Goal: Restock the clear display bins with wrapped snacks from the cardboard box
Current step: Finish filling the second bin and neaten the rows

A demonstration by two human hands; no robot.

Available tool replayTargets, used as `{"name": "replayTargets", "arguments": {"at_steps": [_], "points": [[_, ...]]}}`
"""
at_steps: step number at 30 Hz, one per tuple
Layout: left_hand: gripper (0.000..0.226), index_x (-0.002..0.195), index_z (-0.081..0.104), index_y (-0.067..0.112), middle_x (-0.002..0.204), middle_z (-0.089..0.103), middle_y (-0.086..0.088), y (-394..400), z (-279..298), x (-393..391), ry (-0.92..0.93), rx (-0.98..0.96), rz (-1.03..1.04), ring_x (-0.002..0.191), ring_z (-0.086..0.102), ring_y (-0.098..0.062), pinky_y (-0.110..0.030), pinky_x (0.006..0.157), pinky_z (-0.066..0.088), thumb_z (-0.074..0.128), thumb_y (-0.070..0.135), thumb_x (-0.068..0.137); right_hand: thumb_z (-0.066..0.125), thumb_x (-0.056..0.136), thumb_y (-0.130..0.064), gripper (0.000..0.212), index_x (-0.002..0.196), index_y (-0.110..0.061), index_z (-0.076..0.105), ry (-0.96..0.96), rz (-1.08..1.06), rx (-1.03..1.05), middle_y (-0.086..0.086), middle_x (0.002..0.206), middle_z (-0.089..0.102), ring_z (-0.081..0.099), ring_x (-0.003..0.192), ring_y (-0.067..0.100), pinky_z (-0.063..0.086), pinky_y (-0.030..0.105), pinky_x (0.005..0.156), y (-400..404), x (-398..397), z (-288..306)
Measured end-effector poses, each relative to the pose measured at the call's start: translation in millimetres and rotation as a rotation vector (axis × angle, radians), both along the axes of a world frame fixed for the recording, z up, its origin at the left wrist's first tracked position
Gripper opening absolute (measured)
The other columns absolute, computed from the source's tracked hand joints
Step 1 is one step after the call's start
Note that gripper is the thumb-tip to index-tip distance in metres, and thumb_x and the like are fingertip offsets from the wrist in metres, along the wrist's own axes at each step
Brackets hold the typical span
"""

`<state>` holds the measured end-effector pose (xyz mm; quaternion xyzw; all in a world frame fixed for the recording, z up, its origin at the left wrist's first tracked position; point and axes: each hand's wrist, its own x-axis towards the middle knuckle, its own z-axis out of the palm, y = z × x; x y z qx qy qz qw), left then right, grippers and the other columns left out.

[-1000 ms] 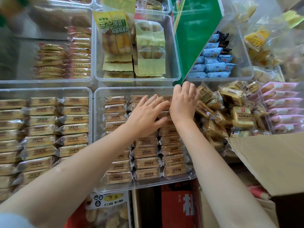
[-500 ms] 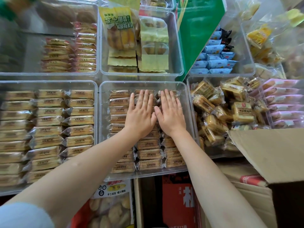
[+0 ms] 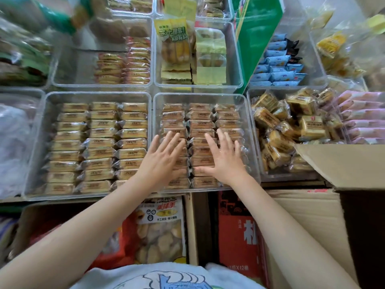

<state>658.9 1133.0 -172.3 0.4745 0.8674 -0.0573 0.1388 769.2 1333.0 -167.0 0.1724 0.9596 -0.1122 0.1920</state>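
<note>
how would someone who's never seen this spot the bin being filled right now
Find the front row of clear bins above the cardboard box. It is the middle bin, holding three neat columns of brown-wrapped snacks. Only this bin has hands over it.

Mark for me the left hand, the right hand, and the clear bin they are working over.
left hand [image 3: 161, 161]: head view, back of the hand.
right hand [image 3: 226, 158]: head view, back of the hand.
clear bin [image 3: 198, 96]: head view, bare far rim.
</note>
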Motion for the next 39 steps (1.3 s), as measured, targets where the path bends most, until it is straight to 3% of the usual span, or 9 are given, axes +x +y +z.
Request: {"name": "replayTargets", "arguments": {"at_steps": [6,9,11,15,18,24,29,34,39], "points": [[0.092,0.161,0.005,0.023,0.169,0.0,-0.007,1.9,13.0,17.6,0.001,0.015,0.169,0.155,-0.009,-0.026,-0.05,0.125,-0.006,0.045,0.07,0.093,0.055,0.085,-0.072,0.106,0.159,-0.024,-0.004,-0.043,-0.116,0.173,0.017,0.166,-0.01,-0.01,0.153,0.036,-0.001,0.058,0.121,-27.6,2.1,17.6],[0.076,0.161,0.011,0.026,0.169,0.0,-0.004,-15.3,22.1,26.2,-0.022,0.133,0.152,0.155,-0.008,-0.024,-0.05,0.125,-0.004,0.039,0.061,0.099,0.052,0.099,-0.043,0.063,0.154,-0.02,0.032,0.219,0.039,0.04,0.011,0.164,0.021,0.014,0.152,0.028,0.015,0.053,0.123,-58.0,2.3,28.0],[0.066,0.16,0.023,0.024,0.169,0.009,-0.004,-44.6,20.5,31.2,-0.015,0.229,0.154,0.156,-0.001,-0.023,-0.049,0.126,0.002,0.034,0.055,0.103,0.045,0.103,-0.04,0.047,0.145,-0.021,0.051,0.258,0.112,-0.166,0.003,0.155,0.041,0.029,0.146,0.021,0.028,0.049,0.118,-79.3,3.6,32.1],[0.072,0.157,0.032,0.022,0.167,0.019,-0.001,-116.0,13.9,32.1,-0.059,0.328,0.28,0.156,0.005,-0.018,-0.044,0.126,0.004,0.016,0.06,0.097,0.024,0.105,-0.053,0.053,0.14,-0.031,0.057,0.002,0.158,-0.146,-0.002,0.16,0.034,0.02,0.149,0.019,0.019,0.05,0.117,-107.0,0.9,31.8],[0.076,0.16,0.024,0.024,0.168,0.014,0.002,-165.2,8.8,27.9,-0.075,0.313,0.397,0.155,-0.001,-0.014,-0.042,0.126,-0.002,0.008,0.062,0.096,0.024,0.105,-0.052,0.057,0.13,-0.021,0.066,0.098,0.124,-0.124,0.003,0.16,0.034,0.019,0.149,0.019,0.015,0.047,0.118,-126.1,-10.3,38.3],[0.08,0.143,0.054,0.023,0.153,0.047,-0.003,-232.4,6.1,2.4,-0.05,0.164,0.394,0.146,0.036,-0.021,-0.049,0.124,0.004,0.008,0.066,0.093,0.039,0.102,-0.042,0.047,0.133,-0.014,0.061,0.312,0.315,-0.165,0.003,0.14,0.057,0.044,0.135,0.02,0.022,0.041,0.117,-202.1,-36.8,43.7],[0.086,0.152,0.038,0.03,0.162,0.033,0.001,-242.0,10.8,-6.7,-0.114,0.087,0.299,0.152,0.022,-0.016,-0.049,0.124,-0.004,-0.001,0.07,0.087,0.007,0.094,-0.068,0.083,0.146,-0.019,0.049,0.066,0.281,-0.022,0.002,0.154,0.044,0.035,0.143,0.02,0.016,0.046,0.121,-237.0,-48.3,27.5],[0.065,0.154,0.036,0.029,0.164,0.029,-0.001,-240.4,12.6,-7.6,-0.158,0.073,0.312,0.153,0.018,-0.017,-0.05,0.124,-0.006,0.02,0.063,0.101,0.021,0.103,-0.057,0.064,0.133,-0.016,0.06,0.09,0.12,-0.001,0.004,0.139,0.055,0.044,0.135,0.026,0.027,0.044,0.115,-249.1,-62.4,28.5],[0.063,0.153,0.038,0.029,0.163,0.03,-0.002,-240.9,10.7,-7.4,-0.156,0.099,0.302,0.153,0.02,-0.018,-0.051,0.125,-0.004,0.023,0.062,0.101,0.019,0.103,-0.06,0.07,0.161,-0.022,0.01,-0.003,0.003,-0.004,0.016,0.167,0.003,0.0,0.154,0.03,0.0,0.046,0.125,-254.7,-82.5,26.2]]}}
